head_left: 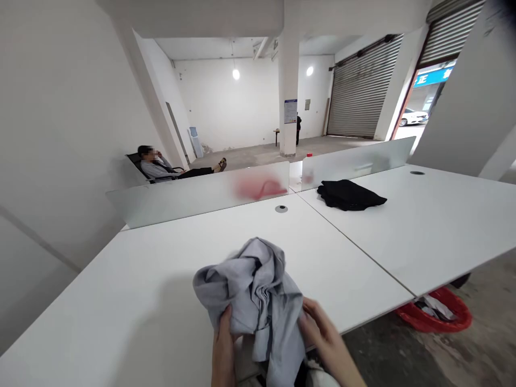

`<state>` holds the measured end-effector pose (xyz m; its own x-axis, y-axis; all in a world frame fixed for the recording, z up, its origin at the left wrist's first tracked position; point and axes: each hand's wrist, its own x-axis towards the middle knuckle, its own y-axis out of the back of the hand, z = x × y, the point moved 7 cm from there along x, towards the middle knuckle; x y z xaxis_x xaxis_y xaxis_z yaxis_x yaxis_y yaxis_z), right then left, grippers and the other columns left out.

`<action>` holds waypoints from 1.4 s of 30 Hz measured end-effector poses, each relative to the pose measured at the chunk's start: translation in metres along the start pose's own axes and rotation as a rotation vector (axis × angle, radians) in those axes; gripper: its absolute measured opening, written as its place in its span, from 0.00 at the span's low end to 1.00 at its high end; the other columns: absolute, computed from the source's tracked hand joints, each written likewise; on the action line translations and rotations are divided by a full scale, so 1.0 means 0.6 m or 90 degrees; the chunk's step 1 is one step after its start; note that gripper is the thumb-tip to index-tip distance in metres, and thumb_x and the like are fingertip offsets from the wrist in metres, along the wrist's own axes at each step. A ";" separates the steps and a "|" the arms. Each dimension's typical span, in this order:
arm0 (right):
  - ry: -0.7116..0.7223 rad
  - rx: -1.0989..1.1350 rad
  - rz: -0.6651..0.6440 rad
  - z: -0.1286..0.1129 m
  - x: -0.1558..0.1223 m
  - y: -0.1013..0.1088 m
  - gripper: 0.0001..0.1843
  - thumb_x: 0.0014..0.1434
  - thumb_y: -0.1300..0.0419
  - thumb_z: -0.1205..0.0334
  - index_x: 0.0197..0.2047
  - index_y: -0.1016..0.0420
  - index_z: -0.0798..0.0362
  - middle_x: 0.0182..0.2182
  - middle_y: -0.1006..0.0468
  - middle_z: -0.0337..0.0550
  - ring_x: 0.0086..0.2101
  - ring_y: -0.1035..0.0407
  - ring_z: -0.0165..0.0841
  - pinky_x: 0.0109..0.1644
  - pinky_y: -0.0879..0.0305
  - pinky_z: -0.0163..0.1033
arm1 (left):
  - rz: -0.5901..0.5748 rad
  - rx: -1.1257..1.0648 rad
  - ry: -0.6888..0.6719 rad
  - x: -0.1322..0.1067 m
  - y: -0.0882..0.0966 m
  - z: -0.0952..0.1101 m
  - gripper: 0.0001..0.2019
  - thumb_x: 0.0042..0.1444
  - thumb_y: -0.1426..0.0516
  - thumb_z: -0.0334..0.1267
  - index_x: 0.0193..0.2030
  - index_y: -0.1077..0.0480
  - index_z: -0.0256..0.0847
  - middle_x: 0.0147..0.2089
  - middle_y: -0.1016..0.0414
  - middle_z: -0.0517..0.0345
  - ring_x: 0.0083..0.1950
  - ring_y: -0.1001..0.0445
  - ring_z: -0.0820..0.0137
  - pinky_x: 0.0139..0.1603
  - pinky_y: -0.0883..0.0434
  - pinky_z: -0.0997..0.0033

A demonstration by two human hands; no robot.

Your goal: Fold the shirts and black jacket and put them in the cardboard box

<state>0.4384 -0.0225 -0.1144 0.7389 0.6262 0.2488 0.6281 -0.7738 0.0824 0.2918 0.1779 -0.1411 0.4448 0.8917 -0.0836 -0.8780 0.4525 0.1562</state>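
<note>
A crumpled grey garment (258, 290) is bunched up between my hands at the near edge of the white desk. Part of it shows a gathered, elastic-looking band, and one length hangs down towards me. My left hand (226, 336) grips its left side, thumb on top, with the other fingers hidden under the cloth. At the right side, my right hand (320, 328) is closed on the fabric with bent fingers, slightly blurred. Farther back on the desk lies a folded black garment (350, 194), apart from both hands.
Frosted dividers (201, 193) run along the back of the white desk (153, 285). A red-lined bin (463, 317) holding cloth stands on the floor at right. Behind the divider, a person (157, 165) reclines in a chair; another person (299, 129) stands by the pillar.
</note>
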 end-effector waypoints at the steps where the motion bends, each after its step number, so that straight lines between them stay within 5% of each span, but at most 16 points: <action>1: 0.059 -0.088 -0.007 0.005 -0.021 -0.005 0.25 0.58 0.42 0.51 0.59 0.34 0.44 0.60 0.36 0.49 0.59 0.43 0.47 0.60 0.42 0.51 | -0.025 -0.051 0.051 -0.006 -0.010 0.000 0.26 0.58 0.54 0.54 0.47 0.29 0.34 0.45 0.22 0.43 0.43 0.22 0.55 0.37 0.22 0.59; 3: 0.140 -0.232 -0.015 0.014 -0.045 -0.017 0.33 0.58 0.42 0.53 0.66 0.45 0.42 0.66 0.48 0.49 0.64 0.53 0.49 0.61 0.45 0.55 | -0.083 -0.092 0.093 -0.021 -0.026 0.006 0.25 0.53 0.49 0.55 0.45 0.27 0.36 0.43 0.22 0.45 0.42 0.21 0.56 0.41 0.23 0.60; 5: 0.175 -0.311 -0.022 0.011 -0.043 -0.022 0.32 0.61 0.46 0.54 0.67 0.48 0.42 0.67 0.51 0.49 0.64 0.54 0.48 0.61 0.45 0.56 | -0.147 -0.024 0.031 -0.035 -0.033 0.027 0.23 0.49 0.46 0.57 0.38 0.25 0.39 0.38 0.21 0.47 0.41 0.21 0.57 0.44 0.24 0.61; 8: 0.208 -0.326 -0.080 -0.024 -0.008 -0.026 0.19 0.65 0.50 0.55 0.58 0.34 0.44 0.60 0.37 0.50 0.57 0.42 0.43 0.58 0.41 0.51 | -0.274 0.102 -0.074 -0.057 -0.040 0.064 0.23 0.51 0.46 0.59 0.30 0.24 0.41 0.34 0.20 0.48 0.41 0.22 0.57 0.46 0.25 0.61; 10: 0.229 -0.307 -0.115 -0.053 0.015 -0.030 0.15 0.66 0.53 0.56 0.42 0.26 0.48 0.45 0.26 0.49 0.47 0.35 0.40 0.50 0.36 0.47 | -0.296 0.158 -0.131 -0.067 -0.033 0.091 0.25 0.52 0.48 0.60 0.26 0.24 0.41 0.30 0.21 0.47 0.39 0.22 0.56 0.46 0.26 0.60; 13: 0.207 -0.247 -0.102 -0.080 0.032 -0.036 0.19 0.65 0.55 0.56 0.26 0.32 0.51 0.27 0.29 0.43 0.32 0.37 0.35 0.37 0.36 0.41 | -0.233 0.171 -0.177 -0.074 -0.005 0.131 0.26 0.51 0.48 0.62 0.20 0.25 0.43 0.24 0.22 0.49 0.32 0.23 0.58 0.41 0.26 0.62; 16: 0.122 -0.117 -0.040 -0.083 0.041 -0.036 0.15 0.60 0.48 0.54 0.25 0.33 0.50 0.25 0.30 0.41 0.30 0.37 0.35 0.34 0.36 0.39 | -0.176 0.132 -0.195 -0.077 0.032 0.157 0.26 0.50 0.48 0.62 0.18 0.26 0.43 0.22 0.23 0.52 0.28 0.24 0.60 0.36 0.26 0.65; 21: 0.001 0.230 0.253 -0.067 0.090 0.025 0.12 0.49 0.39 0.50 0.28 0.30 0.49 0.26 0.26 0.40 0.31 0.32 0.37 0.35 0.34 0.40 | 0.150 0.070 -0.232 -0.048 0.150 0.180 0.26 0.52 0.48 0.60 0.15 0.32 0.42 0.20 0.25 0.54 0.30 0.25 0.61 0.36 0.29 0.67; 24: -0.044 0.358 0.314 -0.033 0.115 0.049 0.13 0.50 0.40 0.49 0.31 0.31 0.49 0.30 0.26 0.39 0.31 0.31 0.33 0.36 0.32 0.40 | 0.187 0.119 -0.211 -0.022 0.189 0.163 0.20 0.54 0.48 0.56 0.27 0.28 0.41 0.26 0.22 0.55 0.33 0.24 0.61 0.37 0.29 0.65; 27: -0.060 0.309 0.406 0.012 0.096 0.082 0.13 0.50 0.39 0.52 0.35 0.33 0.48 0.36 0.26 0.41 0.36 0.30 0.34 0.38 0.32 0.40 | 0.202 0.275 -0.178 -0.010 0.219 0.120 0.18 0.54 0.49 0.50 0.48 0.31 0.45 0.40 0.20 0.56 0.39 0.22 0.62 0.36 0.30 0.67; 31: 0.014 0.131 0.551 0.020 0.051 0.130 0.12 0.54 0.44 0.58 0.43 0.34 0.46 0.47 0.28 0.43 0.48 0.32 0.36 0.46 0.33 0.41 | 0.169 0.354 -0.137 -0.002 0.225 0.064 0.19 0.54 0.51 0.52 0.45 0.30 0.46 0.42 0.20 0.54 0.44 0.22 0.59 0.36 0.29 0.65; 34: 0.083 -0.068 0.352 -0.020 0.085 0.106 0.10 0.59 0.50 0.59 0.42 0.31 0.49 0.44 0.25 0.45 0.47 0.32 0.38 0.50 0.36 0.46 | 0.087 0.358 -0.162 0.004 0.167 0.056 0.22 0.54 0.52 0.56 0.44 0.28 0.44 0.47 0.22 0.51 0.50 0.25 0.56 0.46 0.28 0.57; 38: 0.161 -0.477 0.046 -0.031 0.128 0.017 0.18 0.59 0.48 0.58 0.51 0.30 0.50 0.52 0.28 0.52 0.55 0.37 0.47 0.55 0.42 0.55 | 0.058 0.312 -0.267 -0.002 0.063 0.055 0.27 0.54 0.51 0.55 0.50 0.32 0.35 0.53 0.27 0.39 0.55 0.29 0.53 0.55 0.33 0.51; 42: 0.178 -0.693 -0.063 0.012 0.120 -0.030 0.10 0.59 0.46 0.65 0.42 0.26 0.49 0.44 0.24 0.49 0.49 0.34 0.47 0.51 0.40 0.54 | 0.085 0.214 -0.244 -0.008 0.028 0.021 0.26 0.54 0.50 0.52 0.53 0.35 0.35 0.50 0.27 0.39 0.49 0.26 0.57 0.48 0.28 0.55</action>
<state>0.4822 0.0372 -0.1047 0.5307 0.7521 0.3909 0.0323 -0.4788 0.8773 0.2775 0.1814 -0.1255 0.4215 0.8504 0.3149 -0.8539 0.2552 0.4536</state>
